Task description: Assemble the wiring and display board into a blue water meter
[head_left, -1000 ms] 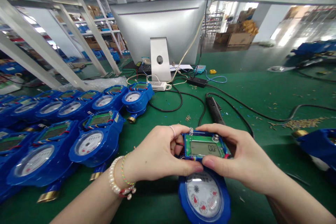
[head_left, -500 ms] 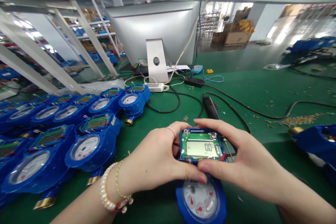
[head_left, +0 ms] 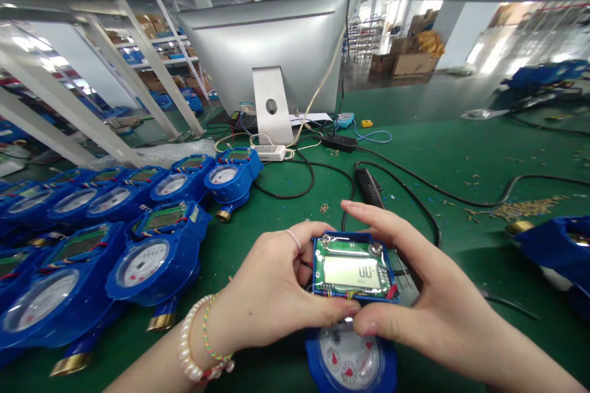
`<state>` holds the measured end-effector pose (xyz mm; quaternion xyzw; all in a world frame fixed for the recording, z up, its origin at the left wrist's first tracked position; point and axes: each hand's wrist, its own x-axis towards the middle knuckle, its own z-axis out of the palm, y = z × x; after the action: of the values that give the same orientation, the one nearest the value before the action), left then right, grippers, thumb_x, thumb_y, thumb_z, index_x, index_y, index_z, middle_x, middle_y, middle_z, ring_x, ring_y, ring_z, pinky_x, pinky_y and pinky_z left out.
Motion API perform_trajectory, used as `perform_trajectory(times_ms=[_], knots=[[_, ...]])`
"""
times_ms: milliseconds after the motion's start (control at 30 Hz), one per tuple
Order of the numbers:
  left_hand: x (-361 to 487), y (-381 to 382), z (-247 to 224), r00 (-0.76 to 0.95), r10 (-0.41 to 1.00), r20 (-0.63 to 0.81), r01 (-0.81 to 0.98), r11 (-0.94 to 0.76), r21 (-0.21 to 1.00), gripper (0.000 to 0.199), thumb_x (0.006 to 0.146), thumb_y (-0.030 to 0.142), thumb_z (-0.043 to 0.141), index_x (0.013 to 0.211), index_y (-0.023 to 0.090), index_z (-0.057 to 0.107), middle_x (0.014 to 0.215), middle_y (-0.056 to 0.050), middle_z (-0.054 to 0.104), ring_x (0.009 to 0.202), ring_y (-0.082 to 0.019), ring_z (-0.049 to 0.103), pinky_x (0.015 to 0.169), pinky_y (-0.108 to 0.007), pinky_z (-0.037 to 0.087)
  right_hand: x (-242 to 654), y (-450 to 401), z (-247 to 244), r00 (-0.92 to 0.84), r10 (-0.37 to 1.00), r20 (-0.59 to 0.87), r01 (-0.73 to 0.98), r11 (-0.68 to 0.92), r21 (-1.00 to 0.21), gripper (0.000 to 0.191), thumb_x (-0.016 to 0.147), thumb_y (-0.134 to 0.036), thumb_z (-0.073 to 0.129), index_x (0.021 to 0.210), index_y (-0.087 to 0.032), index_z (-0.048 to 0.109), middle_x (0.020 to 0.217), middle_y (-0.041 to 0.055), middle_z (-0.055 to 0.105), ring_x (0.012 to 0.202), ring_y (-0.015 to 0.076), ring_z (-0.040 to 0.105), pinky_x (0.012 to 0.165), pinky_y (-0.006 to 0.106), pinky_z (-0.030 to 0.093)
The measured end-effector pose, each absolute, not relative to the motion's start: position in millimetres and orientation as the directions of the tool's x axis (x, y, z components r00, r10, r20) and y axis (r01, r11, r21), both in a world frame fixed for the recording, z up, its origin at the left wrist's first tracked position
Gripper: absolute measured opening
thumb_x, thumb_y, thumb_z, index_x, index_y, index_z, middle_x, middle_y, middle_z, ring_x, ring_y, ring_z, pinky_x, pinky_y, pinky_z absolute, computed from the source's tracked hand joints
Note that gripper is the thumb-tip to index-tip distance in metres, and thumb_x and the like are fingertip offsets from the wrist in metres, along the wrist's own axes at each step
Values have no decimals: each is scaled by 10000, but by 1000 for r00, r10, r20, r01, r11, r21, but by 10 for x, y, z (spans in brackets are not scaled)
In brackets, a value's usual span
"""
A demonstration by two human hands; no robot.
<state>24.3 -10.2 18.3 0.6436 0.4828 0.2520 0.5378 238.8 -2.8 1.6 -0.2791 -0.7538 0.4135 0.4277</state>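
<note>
A blue water meter point(head_left: 351, 356) lies in front of me, its green circuit board and lit LCD point(head_left: 353, 273) exposed in the upper housing. My left hand point(head_left: 281, 291) grips the left side of that housing, thumb along its front edge. On the right side, my right hand point(head_left: 410, 279) holds the same housing, its thumb at the front edge and its index finger stretched past the back corner. Coloured wires run along the board's lower edge. Behind my right hand lies a black-handled electric screwdriver point(head_left: 369, 187), its thin shaft partly hidden.
Rows of similar blue meters point(head_left: 141, 261) stand at the left. A monitor point(head_left: 271, 55) faces away at the back. Black cables point(head_left: 424, 181) cross the green bench point(head_left: 461, 147). Small screws point(head_left: 530, 206) lie heaped at right, beside another blue meter point(head_left: 560, 252).
The housing has tipped and dropped slightly, and glare now washes over part of the display. My right index finger has lifted a little from the housing's back edge.
</note>
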Motion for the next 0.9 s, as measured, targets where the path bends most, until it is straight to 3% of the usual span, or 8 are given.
perform_trajectory(times_ms=[133,233,367,500,600,700,833,900], knots=[[233,-109,162,429,879,-209,280,91,956,664,670,347,765,1231,188,449,896,-26,624,708,-122,582,566,-179,446,2397,-53,69,-481,778,404,198,545,-815,466,1066,-443,847,1252,-104,587,1230,125,290,1137,372,232,1004,385,357],[226,-106,158,474,849,-234,199,155,968,642,679,301,763,1219,196,431,931,-24,624,796,-139,598,622,-187,465,2368,-40,88,-464,793,395,300,560,-773,532,1001,-462,941,1227,-109,612,1190,135,320,1098,395,284,946,382,430],[212,-100,160,483,841,-244,157,191,969,652,673,298,773,1229,221,442,1022,-24,614,822,-129,612,672,-189,483,2327,-32,110,-479,782,398,330,581,-744,454,1021,-447,922,1191,-128,647,1175,123,333,1075,390,320,923,369,453],[204,-100,162,495,834,-242,136,200,970,605,679,278,769,1191,225,450,1027,-19,619,845,-139,616,697,-204,494,2341,-56,128,-508,772,383,289,572,-768,319,1070,-411,850,1119,-142,686,1178,105,335,1086,379,313,929,358,447],[201,-97,159,506,830,-237,118,206,971,582,686,272,763,1179,237,455,986,-5,623,862,-147,614,729,-225,500,2372,-65,113,-573,723,386,167,564,-809,185,1127,-285,642,1026,-152,721,1207,82,319,1118,350,282,947,349,420],[201,-88,156,521,822,-227,82,217,973,557,692,247,756,1166,227,465,966,-8,626,929,-174,613,796,-261,504,2383,-65,86,-591,694,411,63,548,-834,255,1092,-200,501,1014,-150,739,1224,86,303,1130,332,269,951,350,398],[203,-83,155,500,831,-243,118,213,970,602,667,284,776,1175,226,459,853,-2,612,1015,-231,592,862,-334,496,2374,-74,92,-582,709,400,50,522,-852,302,1100,-214,481,1001,-121,751,1219,110,304,1120,336,283,923,341,422],[205,-83,154,508,829,-235,91,219,971,597,664,274,779,1169,229,464,872,2,617,977,-206,602,835,-306,503,2377,-79,110,-595,705,385,67,522,-851,286,1059,-201,485,995,-116,751,1216,107,306,1120,337,282,919,340,426]])
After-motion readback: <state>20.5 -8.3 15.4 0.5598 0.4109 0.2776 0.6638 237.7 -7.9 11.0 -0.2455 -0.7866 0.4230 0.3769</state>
